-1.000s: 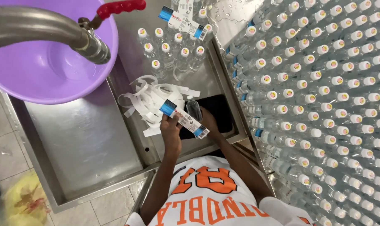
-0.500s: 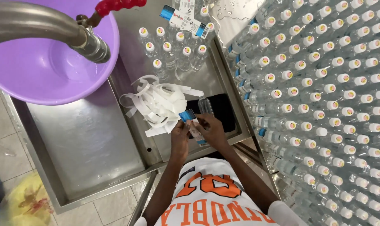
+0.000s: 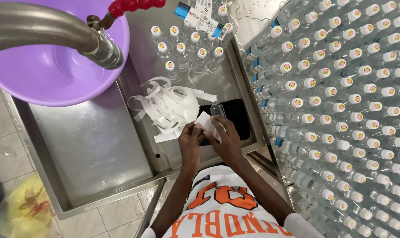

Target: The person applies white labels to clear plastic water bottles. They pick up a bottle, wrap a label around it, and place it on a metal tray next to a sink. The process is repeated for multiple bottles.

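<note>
You are pinching a white label (image 3: 207, 122) between both hands' fingers (image 3: 195, 132) at the frame's middle, over a clear bottle (image 3: 217, 110); a crooked pull is risking a tear or wrinkle.

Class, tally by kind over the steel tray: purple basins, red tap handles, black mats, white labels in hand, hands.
purple basin: 1
red tap handle: 1
black mat: 1
held white label: 1
hands (left hand, right hand): 2
Total: 6

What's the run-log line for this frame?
left hand: on label | right hand: on label, over bottle | strip pile: left of hands | tray: under all
</note>
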